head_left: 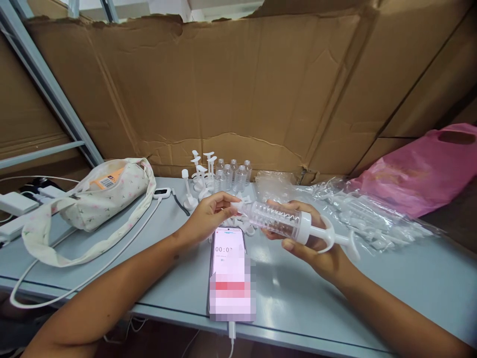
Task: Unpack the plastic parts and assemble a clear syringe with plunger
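A clear, syringe-like tube with a white collar and white plunger handle lies tilted across the middle, above the table. My right hand is wrapped round its barrel near the collar. At the tube's narrow left end, the thumb and fingers of my left hand pinch a small white tip. Below my hands a phone shows a timer, with a white cable plugged into its lower end. Behind them stand several clear ribbed bottles and several white plunger pieces.
A floral bag and white cables rest on the left of the grey table. Clear plastic bags with white parts lie at the right, beside a pink bag. Cardboard stands behind.
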Action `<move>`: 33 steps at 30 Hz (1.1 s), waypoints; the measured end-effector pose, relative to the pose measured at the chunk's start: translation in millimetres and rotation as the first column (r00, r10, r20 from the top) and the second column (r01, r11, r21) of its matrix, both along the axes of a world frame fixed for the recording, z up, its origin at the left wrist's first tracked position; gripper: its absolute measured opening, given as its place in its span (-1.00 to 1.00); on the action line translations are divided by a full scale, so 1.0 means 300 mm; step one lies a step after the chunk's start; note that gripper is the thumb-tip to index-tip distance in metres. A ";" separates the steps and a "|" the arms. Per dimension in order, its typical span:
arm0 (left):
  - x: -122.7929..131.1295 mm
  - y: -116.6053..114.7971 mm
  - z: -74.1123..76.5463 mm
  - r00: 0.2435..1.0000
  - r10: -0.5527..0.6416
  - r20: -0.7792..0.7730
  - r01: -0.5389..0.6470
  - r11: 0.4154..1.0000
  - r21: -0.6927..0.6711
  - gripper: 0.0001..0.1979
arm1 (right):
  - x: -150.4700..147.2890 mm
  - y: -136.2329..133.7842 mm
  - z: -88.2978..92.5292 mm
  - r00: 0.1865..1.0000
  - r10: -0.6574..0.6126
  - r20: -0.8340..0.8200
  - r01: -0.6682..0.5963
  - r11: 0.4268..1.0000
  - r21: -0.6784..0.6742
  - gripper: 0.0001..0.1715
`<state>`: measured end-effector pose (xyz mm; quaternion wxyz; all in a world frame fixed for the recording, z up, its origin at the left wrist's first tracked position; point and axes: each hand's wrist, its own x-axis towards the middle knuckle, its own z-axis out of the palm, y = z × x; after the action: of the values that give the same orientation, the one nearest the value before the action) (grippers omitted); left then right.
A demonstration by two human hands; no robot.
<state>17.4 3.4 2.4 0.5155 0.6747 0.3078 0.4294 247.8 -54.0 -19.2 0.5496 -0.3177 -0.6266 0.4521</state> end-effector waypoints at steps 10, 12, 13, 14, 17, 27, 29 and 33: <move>0.000 0.006 -0.008 0.984 0.141 -0.112 -0.129 0.986 0.104 -0.52 | 0.013 -0.009 0.005 0.998 -0.002 0.065 -0.003 0.997 0.079 -0.40; -0.008 0.011 0.005 0.971 0.203 -0.125 -0.188 0.975 0.119 -0.51 | 0.021 -0.011 0.019 0.991 -0.065 0.120 0.044 0.986 0.163 -0.38; -0.016 0.014 0.010 0.954 0.242 -0.177 -0.210 0.961 0.180 -0.52 | 0.023 -0.012 0.027 0.986 -0.097 0.134 0.068 0.977 0.202 -0.39; -0.024 0.017 0.014 0.919 0.298 -0.258 -0.222 0.933 0.284 -0.54 | 0.024 -0.014 0.035 0.982 -0.122 0.142 0.087 0.969 0.232 -0.39; -0.049 0.033 0.014 0.665 0.578 -0.473 -0.117 0.706 0.698 -0.70 | 0.024 -0.017 0.050 0.980 -0.143 0.140 0.106 0.965 0.240 -0.42; -0.059 0.124 -0.037 0.278 0.811 -0.515 0.255 0.455 0.853 -0.76 | 0.048 0.002 0.005 0.955 -0.176 0.239 0.139 0.977 0.162 -0.41; -0.062 0.127 -0.039 0.292 0.804 -0.518 0.231 0.467 0.854 -0.72 | 0.047 0.004 0.006 0.948 -0.173 0.268 0.128 0.976 0.177 -0.43; -0.067 0.103 -0.029 0.411 0.787 -0.459 0.129 0.448 0.884 -0.72 | 0.039 0.008 0.016 0.972 -0.101 0.214 0.079 0.991 0.108 -0.49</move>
<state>-2.7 34.2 -6.2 -0.2090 0.8490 0.4242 0.2356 259.5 -51.6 -14.4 0.5123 -0.3661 -0.6898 0.3573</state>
